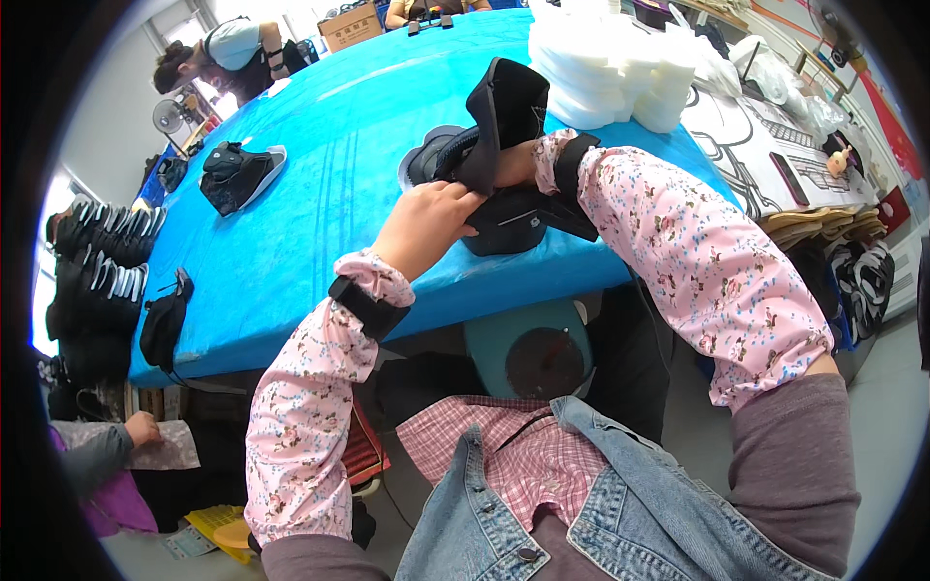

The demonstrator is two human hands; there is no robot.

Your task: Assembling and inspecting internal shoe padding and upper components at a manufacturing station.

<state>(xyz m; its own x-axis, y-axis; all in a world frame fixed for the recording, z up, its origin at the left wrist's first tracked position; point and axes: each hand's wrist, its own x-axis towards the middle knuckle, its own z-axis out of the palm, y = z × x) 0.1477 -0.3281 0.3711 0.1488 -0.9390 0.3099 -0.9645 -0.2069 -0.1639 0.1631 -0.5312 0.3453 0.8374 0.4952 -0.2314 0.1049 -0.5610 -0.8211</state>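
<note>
A black padded boot-like brace stands on the blue table right in front of me. My left hand grips its near lower edge, fingers curled onto the black fabric. My right hand is tucked against the brace's upright flap and is mostly hidden behind it; it seems to hold that flap. Both forearms wear pink flowered sleeve covers with black wrist bands.
Another black brace lies further left on the table. Stacks of white foam pieces stand at the back right. Black items fill a rack at the left. A small black pouch hangs off the table's near-left edge. Other people work at the far end and lower left.
</note>
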